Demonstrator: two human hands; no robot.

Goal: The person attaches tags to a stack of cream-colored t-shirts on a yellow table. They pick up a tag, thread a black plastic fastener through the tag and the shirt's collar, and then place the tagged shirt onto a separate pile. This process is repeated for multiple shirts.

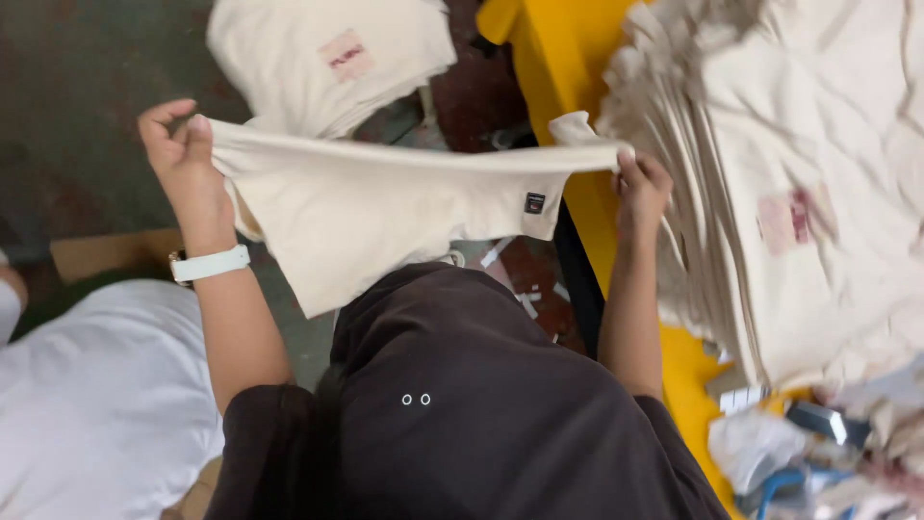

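Beside the cream garment stack (770,193), both hands stretch a cream garment (385,207)

Two bare hands are working here, the left hand (183,159) and the right hand (640,188), each pinching one end of one cream garment (385,207); one small dark label (534,203) is sitting just beside the right grip; one white watch (210,264) is circling the left wrist below its grip; two cream stacks are lying nearby, a small folded stack (327,58) above the grips and a tall stack (789,193) beyond the right grip.
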